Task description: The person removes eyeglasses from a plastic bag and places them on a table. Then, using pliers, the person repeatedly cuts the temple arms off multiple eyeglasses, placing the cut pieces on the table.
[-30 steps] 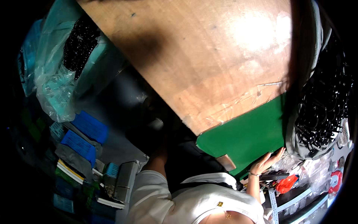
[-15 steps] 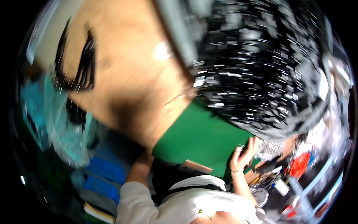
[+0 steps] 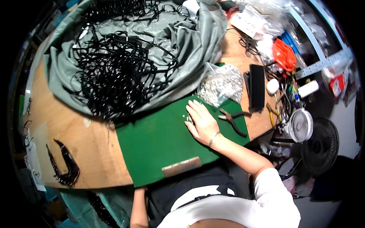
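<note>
My right hand (image 3: 201, 123) lies palm down on the green mat (image 3: 152, 144), fingers stretched out and thumb apart. A few tiny silvery pieces (image 3: 188, 118) are beside its thumb and index finger. Just beyond it sits a clear plastic bag of small silvery parts (image 3: 222, 85). To the right of the hand, pliers with dark handles (image 3: 232, 118) rest with their jaws apart. My left forearm (image 3: 139, 208) reaches up to the table's front edge, where the hand is hidden beneath it. A brownish strip (image 3: 181, 167) lies along the mat's front edge.
A grey-green cloth sack (image 3: 190, 49) holds a heap of shiny black strips (image 3: 114, 76). A bundle of black strips (image 3: 69, 167) lies at the left. Toward the right are a black flat case (image 3: 256, 87), yellow-handled pliers (image 3: 272, 114), a small white fan (image 3: 301, 125) and an orange bag (image 3: 283, 55).
The view has swung round and sharpened from a heavy blur. My right hand, earlier near the mat's right edge, now lies flat further in on the mat. My left hand stays at the table's edge.
</note>
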Motion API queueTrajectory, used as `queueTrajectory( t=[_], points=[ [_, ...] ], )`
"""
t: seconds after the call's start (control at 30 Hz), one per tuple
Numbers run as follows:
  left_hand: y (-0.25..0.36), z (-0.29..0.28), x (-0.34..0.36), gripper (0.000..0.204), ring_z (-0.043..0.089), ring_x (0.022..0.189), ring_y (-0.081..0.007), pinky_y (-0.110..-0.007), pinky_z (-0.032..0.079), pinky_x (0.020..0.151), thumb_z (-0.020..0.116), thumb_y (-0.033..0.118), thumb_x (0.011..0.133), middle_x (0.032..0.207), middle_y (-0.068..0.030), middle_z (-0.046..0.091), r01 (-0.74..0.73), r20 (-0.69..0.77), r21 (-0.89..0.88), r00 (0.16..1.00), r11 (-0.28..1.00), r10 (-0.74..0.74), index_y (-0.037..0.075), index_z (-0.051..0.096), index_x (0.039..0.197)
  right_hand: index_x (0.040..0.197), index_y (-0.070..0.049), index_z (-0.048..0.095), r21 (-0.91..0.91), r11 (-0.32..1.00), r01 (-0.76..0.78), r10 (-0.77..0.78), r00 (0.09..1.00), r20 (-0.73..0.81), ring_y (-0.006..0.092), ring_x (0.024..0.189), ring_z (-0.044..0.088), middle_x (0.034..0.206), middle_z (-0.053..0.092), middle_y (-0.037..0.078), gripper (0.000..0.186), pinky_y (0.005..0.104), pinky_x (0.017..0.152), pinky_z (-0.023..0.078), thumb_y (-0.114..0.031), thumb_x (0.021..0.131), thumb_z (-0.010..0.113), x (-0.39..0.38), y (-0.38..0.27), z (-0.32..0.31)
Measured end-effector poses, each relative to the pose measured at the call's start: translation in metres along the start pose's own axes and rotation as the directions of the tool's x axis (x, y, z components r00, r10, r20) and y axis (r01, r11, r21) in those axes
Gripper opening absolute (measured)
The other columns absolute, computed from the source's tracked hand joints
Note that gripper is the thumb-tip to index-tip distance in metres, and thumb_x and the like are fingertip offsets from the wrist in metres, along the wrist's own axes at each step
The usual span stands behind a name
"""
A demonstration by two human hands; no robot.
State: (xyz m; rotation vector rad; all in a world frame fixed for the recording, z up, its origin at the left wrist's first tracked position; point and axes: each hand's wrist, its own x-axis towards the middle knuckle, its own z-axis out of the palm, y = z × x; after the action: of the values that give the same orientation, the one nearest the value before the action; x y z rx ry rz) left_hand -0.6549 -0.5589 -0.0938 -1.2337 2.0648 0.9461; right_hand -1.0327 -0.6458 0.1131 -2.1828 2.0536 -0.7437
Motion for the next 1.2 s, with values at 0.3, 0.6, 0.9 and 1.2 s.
queueTrajectory(
  t=[0.3, 0.6, 0.9, 1.2],
  points=[
    [0.04, 0.004, -0.072, 0.042, 0.047, 0.104, -0.0364, -0.037, 0.039, 0.088, 0.05, 0.006, 0.076, 0.111, -0.0227, 0.05, -0.16, -0.556, -0.502, 0.812, 0.85, -0.176, 0.001, 0.044, 0.117, 0.108, 0.009, 0.044, 0.042, 0.99, 0.137, -0.134, 0.989, -0.066, 0.0365, 0.109, 0.041, 0.111, 0.046, 0.025, 0.05, 0.0386, 0.094, 0.033, -0.027, 0.077, 0.057, 0.021, -0.006, -0.009],
    [0.074, -0.047, -0.139, 0.047, 0.051, 0.1, -0.0312, -0.036, 0.042, 0.085, 0.062, 0.018, 0.075, 0.107, -0.0202, 0.052, -0.345, -0.662, -0.513, 0.742, 0.786, -0.106, -0.001, 0.044, 0.114, 0.092, 0.0, 0.05, -0.302, 0.953, -0.021, -0.016, 0.993, -0.12, 0.0268, 0.086, 0.052, 0.087, 0.055, 0.012, 0.038, 0.0368, 0.076, 0.042, -0.028, 0.07, 0.062, 0.014, 0.04, 0.01],
    [0.148, -0.179, -0.165, 0.049, 0.05, 0.101, -0.0219, -0.031, 0.041, 0.086, 0.058, 0.007, 0.077, 0.113, -0.0133, 0.05, -0.583, -0.66, -0.503, 0.736, 0.638, 0.152, 0.002, 0.039, 0.122, 0.085, -0.001, 0.054, -0.252, 0.968, 0.012, -0.028, 0.998, -0.062, 0.0269, 0.088, 0.047, 0.093, 0.052, 0.012, 0.028, 0.0355, 0.077, 0.04, -0.023, 0.069, 0.062, -0.02, -0.013, -0.005],
    [0.21, -0.313, -0.053, 0.038, 0.049, 0.096, -0.0316, -0.035, 0.041, 0.082, 0.061, 0.012, 0.074, 0.106, -0.0147, 0.051, -0.462, -0.855, 0.239, 0.318, 0.854, 0.411, 0.002, 0.047, 0.108, 0.1, 0.0, 0.051, 0.102, 0.969, 0.224, -0.228, 0.973, 0.032, 0.032, 0.097, 0.047, 0.102, 0.05, 0.018, 0.042, 0.0382, 0.085, 0.038, -0.018, 0.065, 0.066, -0.037, -0.009, -0.059]
  ],
)
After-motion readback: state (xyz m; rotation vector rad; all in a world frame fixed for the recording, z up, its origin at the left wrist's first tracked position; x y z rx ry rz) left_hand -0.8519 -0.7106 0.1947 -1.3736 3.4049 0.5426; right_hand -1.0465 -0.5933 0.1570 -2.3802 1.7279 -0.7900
